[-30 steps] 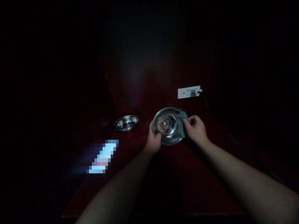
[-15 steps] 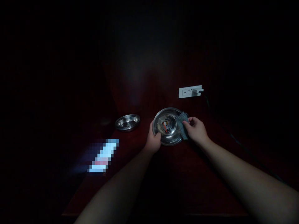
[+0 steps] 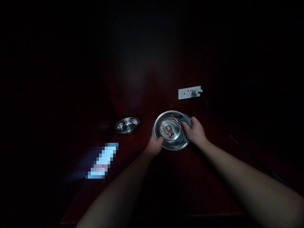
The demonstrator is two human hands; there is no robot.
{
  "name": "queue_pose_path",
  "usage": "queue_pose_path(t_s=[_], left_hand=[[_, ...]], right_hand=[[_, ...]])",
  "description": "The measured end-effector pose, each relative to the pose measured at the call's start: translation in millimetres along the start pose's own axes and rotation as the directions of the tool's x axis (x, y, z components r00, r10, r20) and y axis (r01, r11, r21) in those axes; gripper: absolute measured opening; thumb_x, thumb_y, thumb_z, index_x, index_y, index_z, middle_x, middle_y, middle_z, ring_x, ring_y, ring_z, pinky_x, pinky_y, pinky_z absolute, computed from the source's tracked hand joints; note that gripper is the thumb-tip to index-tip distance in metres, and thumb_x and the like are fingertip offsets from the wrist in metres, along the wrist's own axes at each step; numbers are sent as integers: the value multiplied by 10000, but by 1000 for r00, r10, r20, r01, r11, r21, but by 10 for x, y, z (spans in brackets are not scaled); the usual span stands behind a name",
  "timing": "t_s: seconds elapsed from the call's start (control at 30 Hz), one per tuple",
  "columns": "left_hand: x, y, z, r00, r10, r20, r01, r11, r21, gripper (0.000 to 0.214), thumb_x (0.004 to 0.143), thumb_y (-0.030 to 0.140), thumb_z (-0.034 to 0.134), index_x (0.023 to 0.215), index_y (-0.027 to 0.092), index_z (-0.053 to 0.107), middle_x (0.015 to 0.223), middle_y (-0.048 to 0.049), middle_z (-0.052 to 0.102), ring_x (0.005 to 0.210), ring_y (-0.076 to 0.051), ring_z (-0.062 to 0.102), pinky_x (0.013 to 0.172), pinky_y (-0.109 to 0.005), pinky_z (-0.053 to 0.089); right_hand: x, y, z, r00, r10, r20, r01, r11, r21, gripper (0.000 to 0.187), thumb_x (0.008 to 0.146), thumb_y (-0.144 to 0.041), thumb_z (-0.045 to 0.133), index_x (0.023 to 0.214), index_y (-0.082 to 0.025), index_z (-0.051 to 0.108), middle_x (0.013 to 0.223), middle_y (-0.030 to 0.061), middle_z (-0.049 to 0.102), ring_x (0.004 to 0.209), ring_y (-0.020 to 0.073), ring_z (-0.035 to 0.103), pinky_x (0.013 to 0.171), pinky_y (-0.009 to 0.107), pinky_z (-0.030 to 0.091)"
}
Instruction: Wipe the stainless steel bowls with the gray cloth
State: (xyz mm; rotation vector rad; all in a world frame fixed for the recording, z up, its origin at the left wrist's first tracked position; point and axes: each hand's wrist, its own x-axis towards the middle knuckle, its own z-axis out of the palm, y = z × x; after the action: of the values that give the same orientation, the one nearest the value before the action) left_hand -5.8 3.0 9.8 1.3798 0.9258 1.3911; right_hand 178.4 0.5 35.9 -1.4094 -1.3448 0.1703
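A shiny round metal bowl [image 3: 175,144] is tilted towards me, with a small orange and dark label on its inside bottom. My left hand [image 3: 154,145] grips its left rim, thumb on the inside and fingers hidden behind. At the right rim, my right hand [image 3: 196,132] is closed on a grey-green cloth [image 3: 185,119], which is folded over the edge of the bowl. The right thumb presses the cloth against the inner wall; the other fingers are mostly behind the rim.
Left of the bowl, more metal bowls [image 3: 127,125], seemingly stacked, stand on the dark red table [image 3: 133,148]. A blurred-out bright rectangle [image 3: 103,161] lies at the table's left side. On the wall is a white socket [image 3: 189,92] with a plug; a dark cable [image 3: 247,148] runs along the right.
My right hand has pushed the cloth further over the rim, its thumb now inside the bowl. The cloth's hanging part is less visible. The view has shifted slightly.
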Motion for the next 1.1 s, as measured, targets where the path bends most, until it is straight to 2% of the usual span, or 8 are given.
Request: queue_pose_path(t_s=[0.2, 0.37, 0.6, 0.83, 0.97, 1.1], left_hand=[[30, -54, -24, 997, -54, 51, 54, 998, -10, 420, 657, 63, 562, 1066, 148, 524, 1004, -74, 639, 1091, -225, 531, 984, -409, 371], [30, -33, -24, 992, -49, 113, 51, 999, -9, 415, 654, 58, 549, 1059, 141, 531, 1071, -88, 623, 1091, -233, 531, 975, -419, 377], [28, -28, -34, 983, -49, 179, 56, 998, -34, 477, 624, 36, 554, 1086, 153, 526, 1148, -87, 594, 1114, -234, 513, 970, -409, 384], [8, -58, -58, 965, -22, 262, 26, 1000, -13, 638, 604, 45, 600, 1211, 171, 447, 1209, -98, 559, 1119, -237, 509, 981, -407, 373], [-49, 5, -21, 980, -21, 198, 34, 997, -64, 657, 614, 108, 642, 1229, 155, 416, 1214, -117, 549, 1129, -252, 502, 993, -405, 361], [-93, 95, 11, 971, -114, 208, 142, 982, -123, 707, 665, 188, 644, 1295, 213, 324, 1246, -107, 532, 1077, -267, 542, 916, -450, 426]], right_hand=[[2, 29, 12, 999, -12, -42, 12, 1000, -11, 308, 735, -486, 516, 683, -224, 363, 611, -7, 476, 550, 142, 424, 511, 268, 316], [-8, 11, -27, 998, -12, -57, 10, 999, -31, 294, 735, -464, 522, 686, -225, 357, 617, -5, 481, 547, 143, 435, 505, 266, 317], [16, -7, -88, 999, -43, -15, 42, 996, -79, 282, 735, -450, 521, 693, -226, 355, 624, -4, 492, 541, 143, 439, 505, 267, 315], [63, 48, -116, 992, -106, 67, 110, 991, -69, 274, 726, -446, 539, 690, -223, 384, 618, -12, 492, 550, 141, 442, 520, 266, 324], [103, 105, -83, 998, -30, 58, 31, 999, -16, 285, 719, -457, 547, 669, -217, 402, 588, -18, 482, 538, 137, 445, 501, 263, 324], [121, 138, -51, 998, 69, 7, -69, 997, 38, 286, 714, -461, 547, 674, -207, 424, 602, -8, 512, 540, 143, 476, 486, 261, 336]])
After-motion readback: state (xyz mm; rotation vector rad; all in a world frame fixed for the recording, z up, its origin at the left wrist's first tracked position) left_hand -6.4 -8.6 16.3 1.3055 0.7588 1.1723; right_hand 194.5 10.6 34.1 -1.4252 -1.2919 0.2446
